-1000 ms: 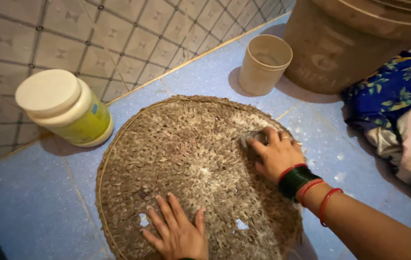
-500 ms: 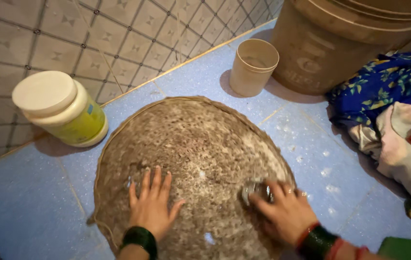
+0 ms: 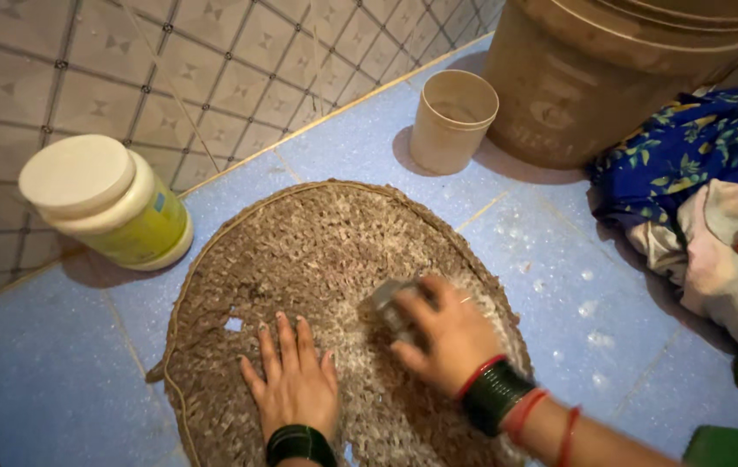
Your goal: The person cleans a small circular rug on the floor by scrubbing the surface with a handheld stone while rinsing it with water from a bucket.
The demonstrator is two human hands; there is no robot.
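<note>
Your left hand point(image 3: 293, 380) lies flat, fingers spread, on the round woven mat point(image 3: 300, 259) — palm down, near its lower edge. Your right hand point(image 3: 447, 333) grips a small grey scrubber point(image 3: 389, 298) pressed against the mat's right half; pale suds streak the weave around it. The mat rests on the blue tiled floor point(image 3: 57, 372). A white-lidded yellow jar point(image 3: 109, 203) stands at the mat's upper left, against the wall. A beige cup point(image 3: 453, 119) sits beyond the mat, just beside a large bucket point(image 3: 602, 78). Crumpled clothes point(image 3: 706, 190) — blue floral and pale — lie to the right, apart from the mat.
</note>
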